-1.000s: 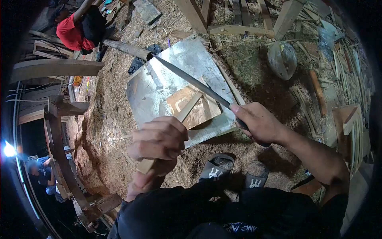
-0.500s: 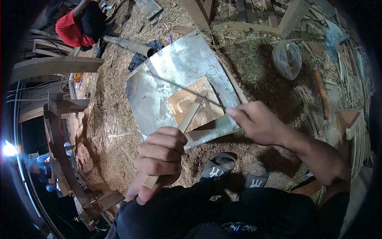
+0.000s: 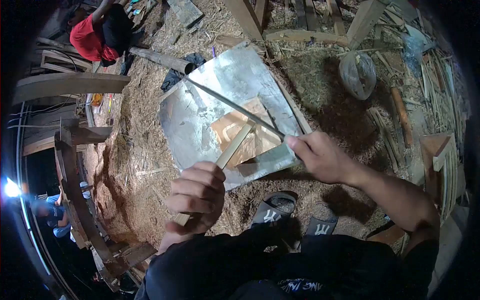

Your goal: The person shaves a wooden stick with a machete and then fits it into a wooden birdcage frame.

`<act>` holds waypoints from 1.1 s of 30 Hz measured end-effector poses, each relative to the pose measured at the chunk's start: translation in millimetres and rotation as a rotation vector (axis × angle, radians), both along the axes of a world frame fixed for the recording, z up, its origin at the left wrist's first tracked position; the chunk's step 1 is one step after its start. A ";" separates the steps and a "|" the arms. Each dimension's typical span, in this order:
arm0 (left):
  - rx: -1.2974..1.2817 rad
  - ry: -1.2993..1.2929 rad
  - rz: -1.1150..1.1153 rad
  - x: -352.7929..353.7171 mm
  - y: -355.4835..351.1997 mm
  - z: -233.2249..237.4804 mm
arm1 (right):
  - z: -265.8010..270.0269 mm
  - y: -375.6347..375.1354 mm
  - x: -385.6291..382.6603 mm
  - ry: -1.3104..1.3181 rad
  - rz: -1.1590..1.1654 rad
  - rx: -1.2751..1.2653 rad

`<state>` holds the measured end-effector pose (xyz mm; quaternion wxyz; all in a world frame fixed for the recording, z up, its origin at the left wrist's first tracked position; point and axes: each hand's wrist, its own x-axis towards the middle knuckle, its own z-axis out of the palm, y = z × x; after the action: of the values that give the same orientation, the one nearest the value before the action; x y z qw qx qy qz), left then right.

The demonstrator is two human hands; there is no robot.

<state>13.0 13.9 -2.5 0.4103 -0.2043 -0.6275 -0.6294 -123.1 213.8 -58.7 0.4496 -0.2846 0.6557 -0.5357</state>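
A wooden strip (image 3: 235,145) is gripped in the closed left hand (image 3: 196,196), its far end seen in front of a wooden block (image 3: 220,132). A long dark blade (image 3: 227,102) is held in the closed right hand (image 3: 320,157) and angled past that end; contact cannot be confirmed. The block is supported by a pale sheet (image 3: 240,70) on the shavings-covered floor (image 3: 145,130).

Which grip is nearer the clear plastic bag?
Right. In the view, the right grip, around the long dark tool, is below and left of the clear plastic bag; the left grip, around the wooden strip, is farther down and left.
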 end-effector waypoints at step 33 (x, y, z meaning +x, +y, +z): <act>-0.003 0.061 -0.065 -11.6 2.6 0.5 | 23.3 8.1 0.2 0.355 -0.086 -0.108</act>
<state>1.4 16.5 -2.0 0.4082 -0.2441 -0.6087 -0.6350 -122.9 221.9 -35.4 0.2877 -0.3700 0.7066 -0.5301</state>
